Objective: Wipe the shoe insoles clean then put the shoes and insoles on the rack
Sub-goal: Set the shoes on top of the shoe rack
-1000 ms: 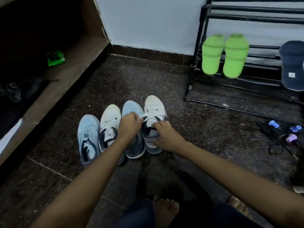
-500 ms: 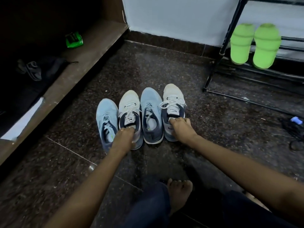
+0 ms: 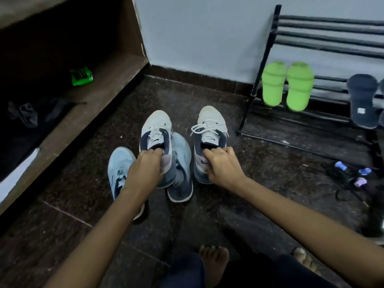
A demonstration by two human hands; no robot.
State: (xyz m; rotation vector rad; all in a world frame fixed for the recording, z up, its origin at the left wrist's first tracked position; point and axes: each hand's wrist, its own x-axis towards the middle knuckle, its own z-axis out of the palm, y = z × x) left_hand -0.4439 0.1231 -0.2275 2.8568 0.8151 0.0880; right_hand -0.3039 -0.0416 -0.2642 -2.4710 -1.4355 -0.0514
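My left hand grips the heel collar of a white and navy sneaker, fingers hooked inside its opening, and the shoe looks raised above the floor. My right hand grips the matching white sneaker the same way by its heel. Two light blue sneakers stay on the dark floor: one to the left of my left hand, the other between the white pair. The black metal shoe rack stands at the right against the wall. No insole shows.
Green slippers and dark blue slippers lean on the rack's lower bars. A black cord with small purple and blue pieces lies on the floor at right. A wooden shelf with a green packet runs along the left. My bare feet are below.
Both hands took hold of the white sneakers by their heels and drew them apart from the row; the left one has come up over the blue shoes.
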